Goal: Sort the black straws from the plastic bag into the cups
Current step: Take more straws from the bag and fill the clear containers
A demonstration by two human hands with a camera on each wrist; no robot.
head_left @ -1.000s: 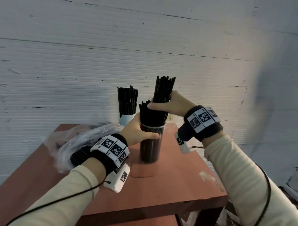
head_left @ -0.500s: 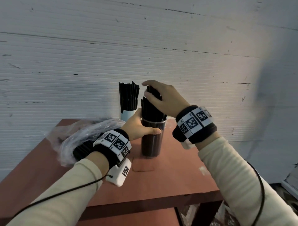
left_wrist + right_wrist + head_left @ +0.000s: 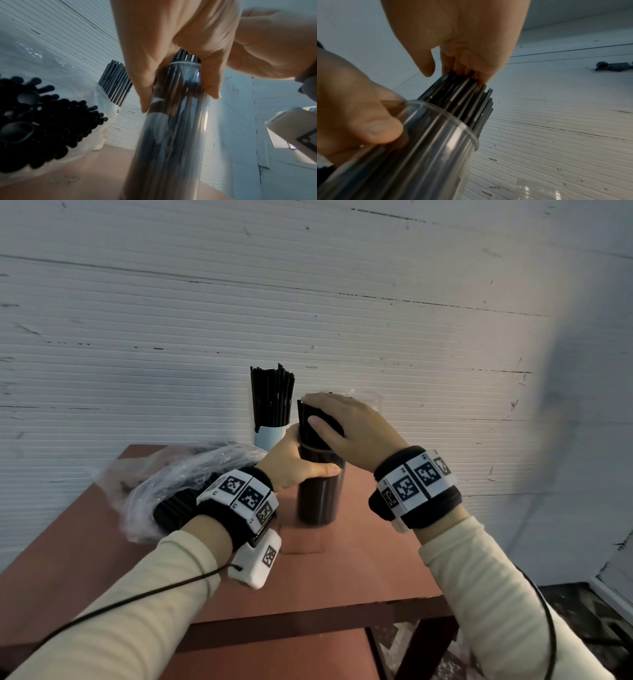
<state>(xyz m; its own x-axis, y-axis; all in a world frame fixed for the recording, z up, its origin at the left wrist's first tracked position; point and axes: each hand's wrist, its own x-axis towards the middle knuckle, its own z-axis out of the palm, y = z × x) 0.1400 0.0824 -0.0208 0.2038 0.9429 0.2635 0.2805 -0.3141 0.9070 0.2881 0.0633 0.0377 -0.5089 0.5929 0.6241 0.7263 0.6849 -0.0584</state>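
A: What has moved since a second ago?

B: The right hand (image 3: 346,429) has come down. Then it held a bundle high above the clear cup (image 3: 317,491); now its palm lies on top of the black straws (image 3: 310,422), which sit lower in that cup.

A: And its grip?

B: Fingers bent over the straw tops, thumb against their side, so it clasps the bundle from above.

A: The left hand (image 3: 294,463)?

B: Its grip is wrapped round the clear cup just under the rim, thumb across the front. The cup stands upright on the red desk (image 3: 342,570).

A: Where are the other straws?

B: More lie in the plastic bag (image 3: 164,484) on the desk's left, behind the left wrist. Another bunch stands in a pale blue cup (image 3: 269,436) just behind the clear one, by the wall.
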